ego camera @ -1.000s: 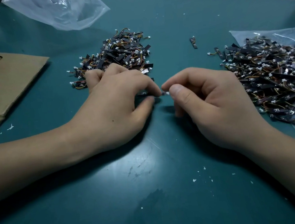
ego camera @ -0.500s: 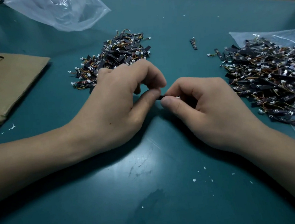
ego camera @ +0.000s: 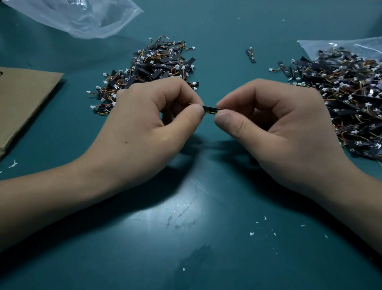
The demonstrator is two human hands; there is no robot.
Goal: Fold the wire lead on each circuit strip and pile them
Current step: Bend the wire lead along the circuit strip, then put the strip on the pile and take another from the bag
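Observation:
A small black circuit strip with a thin wire lead is held between both hands above the green table. My left hand pinches its left end between thumb and forefinger. My right hand pinches its right end the same way. Most of the strip and its lead are hidden by the fingers. Behind my left hand lies a pile of strips with white connectors. A larger heap of strips lies to the right on a clear plastic bag.
A flat piece of brown cardboard lies at the left edge. A crumpled clear plastic bag sits at the back left. One loose strip lies between the two piles. Small white scraps dot the near table.
The hands have drawn slightly apart, so a short length of the black strip now shows between the fingertips. Both hands have lifted a little off the table.

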